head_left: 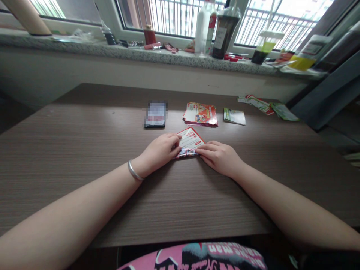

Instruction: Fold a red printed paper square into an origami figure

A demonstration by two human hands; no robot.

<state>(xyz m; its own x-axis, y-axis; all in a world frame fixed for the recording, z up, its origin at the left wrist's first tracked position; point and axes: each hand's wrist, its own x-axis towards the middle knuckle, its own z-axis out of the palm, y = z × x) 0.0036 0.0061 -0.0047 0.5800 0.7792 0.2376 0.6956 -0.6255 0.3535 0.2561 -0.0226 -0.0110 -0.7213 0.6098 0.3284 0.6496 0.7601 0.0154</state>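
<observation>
A printed paper leaflet with a red border lies on the table, turned cornerwise. Its near edge is folded up, and the fold shows a coloured print. My left hand, a silver bangle at its wrist, has bent fingers and thumb closed on the leaflet's left side. At the right end of the fold, the fingers of my right hand are held together and press on the paper. Parts of the leaflet under both hands are hidden.
Behind the leaflet lie a phone, a stack of red leaflets and a small green-white paper stack. Loose papers sit at the table's far right. Bottles and cups crowd the stone windowsill.
</observation>
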